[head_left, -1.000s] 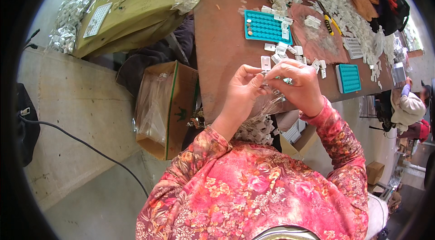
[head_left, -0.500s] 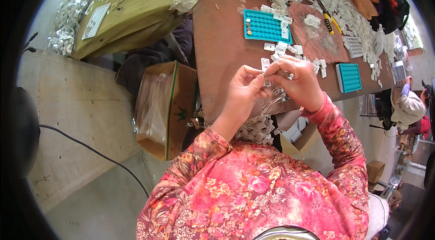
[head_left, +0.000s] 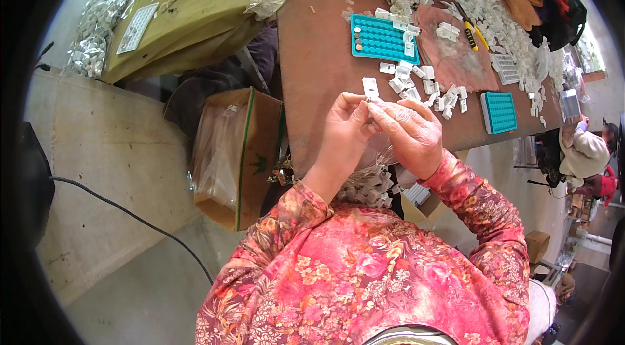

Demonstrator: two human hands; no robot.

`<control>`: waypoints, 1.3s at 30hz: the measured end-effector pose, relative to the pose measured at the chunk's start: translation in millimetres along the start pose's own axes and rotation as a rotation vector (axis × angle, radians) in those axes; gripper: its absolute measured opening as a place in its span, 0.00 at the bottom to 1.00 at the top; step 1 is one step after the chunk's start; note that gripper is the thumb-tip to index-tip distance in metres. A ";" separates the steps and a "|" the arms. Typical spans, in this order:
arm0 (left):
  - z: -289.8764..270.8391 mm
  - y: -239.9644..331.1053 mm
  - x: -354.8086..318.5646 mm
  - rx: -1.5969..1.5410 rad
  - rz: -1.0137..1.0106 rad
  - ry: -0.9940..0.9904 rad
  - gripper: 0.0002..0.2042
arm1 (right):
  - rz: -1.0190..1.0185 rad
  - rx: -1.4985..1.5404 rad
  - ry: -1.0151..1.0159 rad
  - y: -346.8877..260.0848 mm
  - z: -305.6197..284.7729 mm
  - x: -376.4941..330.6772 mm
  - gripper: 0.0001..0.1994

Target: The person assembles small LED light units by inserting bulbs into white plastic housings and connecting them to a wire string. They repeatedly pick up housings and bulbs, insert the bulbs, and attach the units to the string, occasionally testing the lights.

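Above the near edge of the brown table, my left hand [head_left: 346, 131] and my right hand [head_left: 414, 135] meet with their fingertips pinched together. A small white rectangular plastic piece [head_left: 370, 87] sticks up just beyond the fingertips, and both hands seem to grip its lower end. Whatever else is between the fingers is hidden. Thin pale strands [head_left: 384, 157] hang below my right hand. Past the hands lies a loose cluster of small white plastic pieces [head_left: 409, 78]. Farther off, a teal tray [head_left: 383, 42] with rows of cells holds a few small round pieces in its left column.
A second teal tray [head_left: 500, 112] sits near the right edge. Yellow-and-black pliers [head_left: 470, 35] rest by a reddish cloth [head_left: 449, 61]. White plastic pieces heap along the far side. A cardboard box [head_left: 260, 162] with plastic bags stands left of the table. Other people are at far right.
Both hands have shifted slightly left, and the white piece at the fingertips moved with them. My right hand's fingers now stretch straighter toward the left fingertips, uncovering more white pieces behind.
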State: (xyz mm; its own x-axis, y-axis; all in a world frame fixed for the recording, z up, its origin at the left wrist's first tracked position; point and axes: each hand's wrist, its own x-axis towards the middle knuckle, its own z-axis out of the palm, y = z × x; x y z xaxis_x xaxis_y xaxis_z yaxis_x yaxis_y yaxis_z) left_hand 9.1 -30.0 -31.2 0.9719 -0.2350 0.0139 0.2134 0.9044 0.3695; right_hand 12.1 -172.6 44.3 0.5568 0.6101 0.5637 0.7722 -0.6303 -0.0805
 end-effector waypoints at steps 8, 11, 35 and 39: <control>0.2 3.0 -1.6 0.007 -0.084 -0.015 0.08 | 0.594 0.529 0.064 -4.7 -14.2 8.0 0.17; 6.5 3.8 -3.8 0.048 -0.177 -0.074 0.08 | 0.915 0.893 -0.108 13.5 -23.5 13.6 0.15; 34.4 4.8 -19.2 -0.110 -0.357 0.115 0.09 | -0.011 0.142 0.008 9.6 -20.3 -6.8 0.14; 33.9 7.9 -22.1 -0.106 -0.375 0.128 0.08 | -0.028 0.143 0.031 9.4 -17.1 -5.0 0.13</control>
State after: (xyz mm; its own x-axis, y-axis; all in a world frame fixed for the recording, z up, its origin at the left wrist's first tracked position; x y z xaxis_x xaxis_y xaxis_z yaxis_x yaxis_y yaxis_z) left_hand -14.0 -29.7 2.9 0.8277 -0.5154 -0.2220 0.5580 0.7975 0.2294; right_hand 11.4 -189.8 54.8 0.5263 0.6099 0.5925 0.8242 -0.5372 -0.1792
